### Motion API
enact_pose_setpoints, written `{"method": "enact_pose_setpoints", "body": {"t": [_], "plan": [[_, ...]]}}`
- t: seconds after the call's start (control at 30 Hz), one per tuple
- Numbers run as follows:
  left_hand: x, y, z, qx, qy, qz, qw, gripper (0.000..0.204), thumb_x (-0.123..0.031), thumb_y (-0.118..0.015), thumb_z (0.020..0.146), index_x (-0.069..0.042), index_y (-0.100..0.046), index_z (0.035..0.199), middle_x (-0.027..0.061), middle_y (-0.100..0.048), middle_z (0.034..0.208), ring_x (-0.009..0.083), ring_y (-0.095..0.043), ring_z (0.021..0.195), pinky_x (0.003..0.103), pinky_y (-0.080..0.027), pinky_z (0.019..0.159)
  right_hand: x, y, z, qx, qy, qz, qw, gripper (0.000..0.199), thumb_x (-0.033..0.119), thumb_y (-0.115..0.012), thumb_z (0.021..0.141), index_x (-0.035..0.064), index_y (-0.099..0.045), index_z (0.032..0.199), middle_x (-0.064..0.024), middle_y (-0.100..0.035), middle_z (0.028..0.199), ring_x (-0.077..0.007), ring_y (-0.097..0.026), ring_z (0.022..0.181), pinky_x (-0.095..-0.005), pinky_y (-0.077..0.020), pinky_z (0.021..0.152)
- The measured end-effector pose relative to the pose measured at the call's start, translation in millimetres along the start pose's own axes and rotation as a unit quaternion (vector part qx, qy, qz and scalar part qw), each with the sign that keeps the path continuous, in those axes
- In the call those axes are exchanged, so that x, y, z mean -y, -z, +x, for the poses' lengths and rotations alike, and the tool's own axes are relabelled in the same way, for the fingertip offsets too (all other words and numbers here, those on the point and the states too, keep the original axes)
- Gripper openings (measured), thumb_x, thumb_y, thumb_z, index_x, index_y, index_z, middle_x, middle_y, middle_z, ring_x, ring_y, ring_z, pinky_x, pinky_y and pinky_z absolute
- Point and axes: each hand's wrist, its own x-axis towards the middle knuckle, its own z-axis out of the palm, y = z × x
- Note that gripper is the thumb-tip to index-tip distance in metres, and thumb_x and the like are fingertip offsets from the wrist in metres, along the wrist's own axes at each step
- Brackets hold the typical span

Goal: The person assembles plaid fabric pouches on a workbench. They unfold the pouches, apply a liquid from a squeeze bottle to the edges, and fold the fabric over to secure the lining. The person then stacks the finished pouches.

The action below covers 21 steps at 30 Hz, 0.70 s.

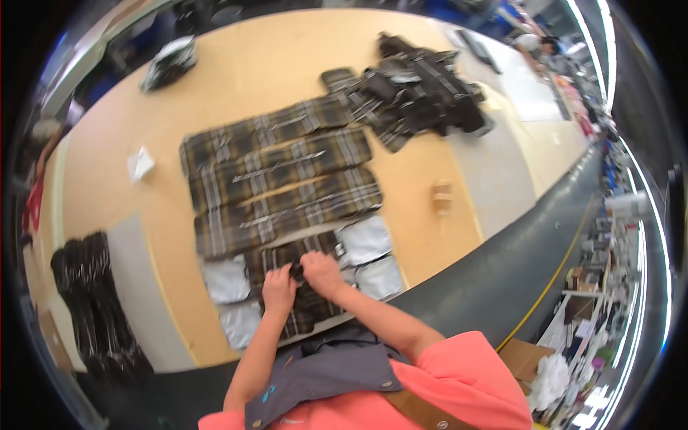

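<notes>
At the near edge of the table lies a dark plaid fabric piece (314,307) with silvery panels (364,240) at both ends. My left hand (279,288) and my right hand (322,274) are close together over its middle. Both are closed, pinching a small dark bit of fabric (296,271) between them; the fingers partly cover it and its exact shape is blurred. Just beyond, several brown-and-black plaid panels (287,173) lie flat in rows, each with a pale slit or line along it.
A heap of dark plaid pieces (423,89) sits at the far right. Dark bundled strips (93,308) lie at the left. A plastic-wrapped bundle (170,63), a white scrap (141,163) and a brown tape roll (441,196) rest on the wooden table (115,129). Other people are at the far edges.
</notes>
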Motion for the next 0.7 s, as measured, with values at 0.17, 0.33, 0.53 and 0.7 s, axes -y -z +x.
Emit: {"method": "enact_pose_setpoints", "body": {"t": [0.17, 0.33, 0.53, 0.7], "plan": [[-15, 6, 11, -0.030, 0.013, -0.047, 0.998, 0.024, -0.002, -0.060, 0.076, -0.004, -0.064, 0.100, 0.0132, -0.058, 0.084, 0.0320, -0.056, 0.081, 0.041, -0.047, 0.074, -19, -8, -3, -0.036, 0.008, 0.040, 0.999, 0.014, 0.011, -0.060, 0.075, 0.0086, -0.052, 0.086, -0.0087, -0.054, 0.082, -0.0268, -0.057, 0.082, -0.0375, -0.0471, 0.071], [-3, 52, 7, -0.136, 0.115, -0.180, 0.967, 0.016, -0.001, -0.056, 0.080, -0.001, -0.065, 0.092, 0.0129, -0.058, 0.085, 0.0252, -0.058, 0.078, 0.034, -0.047, 0.072, -11, 15, -6, -0.086, -0.068, 0.201, 0.974, 0.014, 0.009, -0.061, 0.079, 0.0066, -0.052, 0.090, -0.0114, -0.055, 0.086, -0.0309, -0.056, 0.086, -0.0396, -0.0462, 0.074], [70, 101, -9, -0.295, 0.330, -0.460, 0.770, 0.020, -0.012, -0.051, 0.085, -0.001, -0.062, 0.097, 0.0044, -0.059, 0.089, 0.0150, -0.053, 0.085, 0.030, -0.043, 0.078, -29, 6, -9, -0.225, -0.123, 0.367, 0.894, 0.012, 0.010, -0.056, 0.087, 0.0024, -0.055, 0.096, -0.0138, -0.057, 0.096, -0.0284, -0.055, 0.091, -0.0369, -0.0448, 0.082], [126, 107, -32, -0.284, 0.347, -0.581, 0.679, 0.024, -0.006, -0.049, 0.084, 0.002, -0.059, 0.104, 0.0066, -0.060, 0.097, 0.0168, -0.056, 0.091, 0.030, -0.045, 0.082, -121, 47, -52, -0.250, -0.368, 0.777, 0.446, 0.027, 0.028, -0.052, 0.096, 0.0064, -0.054, 0.112, -0.0023, -0.060, 0.103, -0.0169, -0.058, 0.092, -0.0351, -0.0469, 0.084]]}}
